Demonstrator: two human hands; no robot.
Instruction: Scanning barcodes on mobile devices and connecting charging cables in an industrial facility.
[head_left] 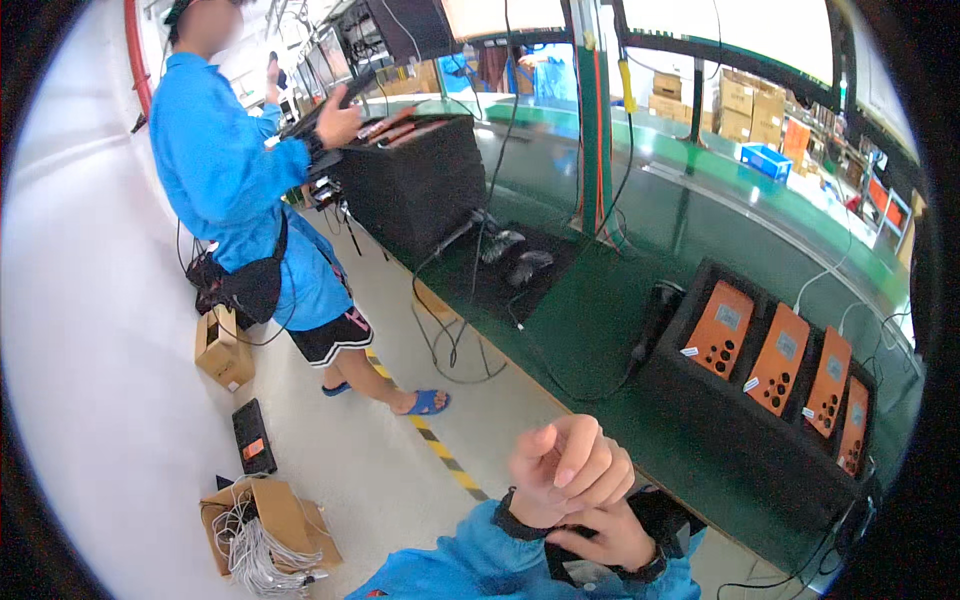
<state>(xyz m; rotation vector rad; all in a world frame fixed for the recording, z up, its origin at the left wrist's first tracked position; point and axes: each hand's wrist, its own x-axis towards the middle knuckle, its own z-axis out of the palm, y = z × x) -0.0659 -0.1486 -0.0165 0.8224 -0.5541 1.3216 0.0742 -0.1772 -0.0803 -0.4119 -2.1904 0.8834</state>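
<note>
My left hand (575, 462) is raised at the lower middle, its fingers curled loosely inward and nothing showing in it. Just below it, my right hand (612, 536) reaches across against the left wrist, close to the dark elastic cuff (519, 514) of the blue sleeve. Its fingers look bent, and their tips are partly hidden under that wrist, so what they hold is not clear. Right of my hands, a black foam tray (690, 390) holds several orange phones (721, 328) upright in slots. Each has round black lens spots and a white tab. Neither hand touches the tray.
A dark green workbench (590, 350) carries cables and a black stack (410, 180). At left, a person in blue (215, 150) holds a dark object. On the floor are a carton of white cables (260, 530), another carton (224, 345) and a black case (254, 436).
</note>
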